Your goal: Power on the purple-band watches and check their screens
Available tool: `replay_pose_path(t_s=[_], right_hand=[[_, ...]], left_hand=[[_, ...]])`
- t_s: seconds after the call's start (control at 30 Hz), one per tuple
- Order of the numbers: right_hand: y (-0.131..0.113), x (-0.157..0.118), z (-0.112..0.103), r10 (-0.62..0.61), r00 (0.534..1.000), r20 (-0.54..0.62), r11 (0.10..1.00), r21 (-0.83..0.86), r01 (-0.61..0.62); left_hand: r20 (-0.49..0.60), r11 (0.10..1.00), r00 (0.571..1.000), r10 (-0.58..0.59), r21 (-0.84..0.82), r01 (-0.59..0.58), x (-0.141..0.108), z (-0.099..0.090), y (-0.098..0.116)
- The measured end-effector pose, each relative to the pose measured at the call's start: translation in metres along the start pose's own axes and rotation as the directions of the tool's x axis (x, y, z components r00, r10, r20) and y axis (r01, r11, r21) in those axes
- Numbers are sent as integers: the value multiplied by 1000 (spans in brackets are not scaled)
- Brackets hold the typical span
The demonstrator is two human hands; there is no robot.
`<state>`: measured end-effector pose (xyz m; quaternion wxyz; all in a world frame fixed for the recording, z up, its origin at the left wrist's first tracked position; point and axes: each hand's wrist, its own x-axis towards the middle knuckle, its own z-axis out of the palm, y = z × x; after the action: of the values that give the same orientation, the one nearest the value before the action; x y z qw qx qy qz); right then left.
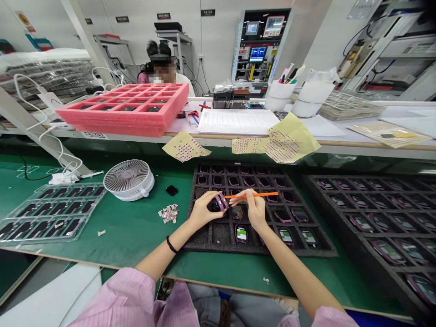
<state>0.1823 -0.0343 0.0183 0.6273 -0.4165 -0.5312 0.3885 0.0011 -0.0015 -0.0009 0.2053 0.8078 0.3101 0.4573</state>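
Observation:
Above the black foam tray [225, 237], my left hand [205, 210] grips a purple-framed watch case [220, 203], tilted on its edge. My right hand [252, 208] holds an orange stick [265, 194] like a pen, and the stick's left end reaches the side of the watch case. Whether the tip touches the case is too small to tell. Rows of dark watch units fill most compartments of the tray beneath both hands. One unit in the front row, a watch with a lit green and white screen [241, 234], lies between my forearms.
A second foam tray [344, 221] of watches is on the right. To the left are a white round fan [129, 179], small pink-white pieces [168, 213], a dark square part [171, 190] and a clear tray [76, 227]. Pink foam trays [136, 122] rest on the shelf; a person sits behind.

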Motion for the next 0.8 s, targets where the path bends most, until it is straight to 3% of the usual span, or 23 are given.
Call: replay_pose_path(t_s=[0.27, 0.5, 0.8], right_hand=[[-6, 0, 3, -69, 997, -19, 987, -149, 65], [-3, -3, 4, 10, 1000, -30, 1000, 20, -9], [-4, -5, 7, 13, 1000, 20, 999, -34, -13]], left_hand=[[13, 999, 999, 40, 19, -40, -2, 2, -5], [10, 1000, 1000, 27, 14, -27, -1, 4, 0], [37, 1000, 999, 8, 6, -9, -2, 5, -2]])
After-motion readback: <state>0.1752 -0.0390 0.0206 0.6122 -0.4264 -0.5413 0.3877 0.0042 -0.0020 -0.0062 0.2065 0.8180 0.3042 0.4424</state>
